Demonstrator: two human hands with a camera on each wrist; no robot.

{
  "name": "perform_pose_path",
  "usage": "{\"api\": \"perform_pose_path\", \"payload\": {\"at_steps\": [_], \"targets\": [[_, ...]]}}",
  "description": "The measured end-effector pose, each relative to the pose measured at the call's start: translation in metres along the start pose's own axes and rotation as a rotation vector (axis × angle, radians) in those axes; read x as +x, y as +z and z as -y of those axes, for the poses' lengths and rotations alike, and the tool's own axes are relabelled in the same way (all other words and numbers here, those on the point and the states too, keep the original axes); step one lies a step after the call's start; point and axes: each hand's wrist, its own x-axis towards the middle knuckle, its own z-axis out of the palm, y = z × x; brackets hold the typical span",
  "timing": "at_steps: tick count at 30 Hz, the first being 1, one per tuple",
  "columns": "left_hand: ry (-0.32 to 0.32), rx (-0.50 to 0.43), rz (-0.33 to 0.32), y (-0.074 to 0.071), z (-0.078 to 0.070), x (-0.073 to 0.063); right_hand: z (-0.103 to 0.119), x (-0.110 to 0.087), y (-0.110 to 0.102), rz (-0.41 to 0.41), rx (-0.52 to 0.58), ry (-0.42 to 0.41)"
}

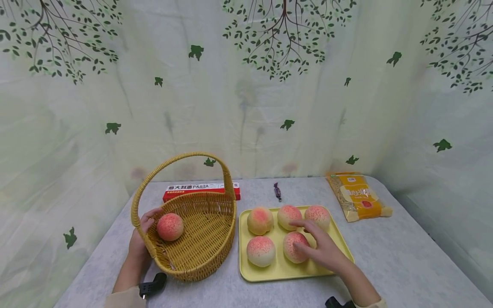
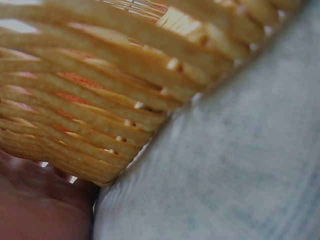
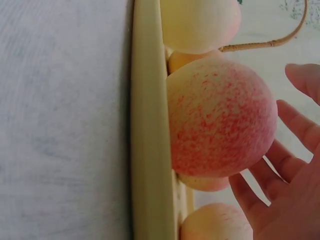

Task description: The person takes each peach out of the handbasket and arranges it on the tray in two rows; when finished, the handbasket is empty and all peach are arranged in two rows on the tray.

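A wicker basket (image 1: 200, 239) with a tall arched handle stands on the left, and one pink peach (image 1: 170, 227) lies inside it. At the basket's left side my left hand (image 1: 142, 239) holds the rim; its fingers are partly hidden behind the weave in the left wrist view. To the right, a yellow tray (image 1: 277, 273) bears several peaches in two rows. My right hand (image 1: 325, 248) is over the tray's right part, fingers spread around the near side of a front-row peach (image 3: 222, 117). In the right wrist view that peach sits on the tray, with the fingertips close to it.
Behind the basket lies a red and white pasta box (image 1: 202, 190). A small dark wrapped candy (image 1: 277, 192) is behind the tray. An orange bag of grain (image 1: 358, 196) lies at the back right. A leaf-patterned curtain (image 1: 254, 128) hangs beyond the table.
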Motion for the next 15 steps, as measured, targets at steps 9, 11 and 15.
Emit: {"api": "perform_pose_path", "payload": {"at_steps": [9, 11, 15], "targets": [[-0.009, 0.01, -0.01, 0.0, 0.001, 0.0, 0.021, 0.013, -0.002, 0.003, 0.025, 0.015], [-0.004, 0.011, -0.009, 0.0, 0.001, 0.0, 0.024, 0.017, -0.002, 0.0, 0.013, -0.003], [0.005, 0.015, -0.01, -0.001, 0.001, 0.0, 0.03, 0.025, 0.0, 0.001, 0.017, -0.034]]}}
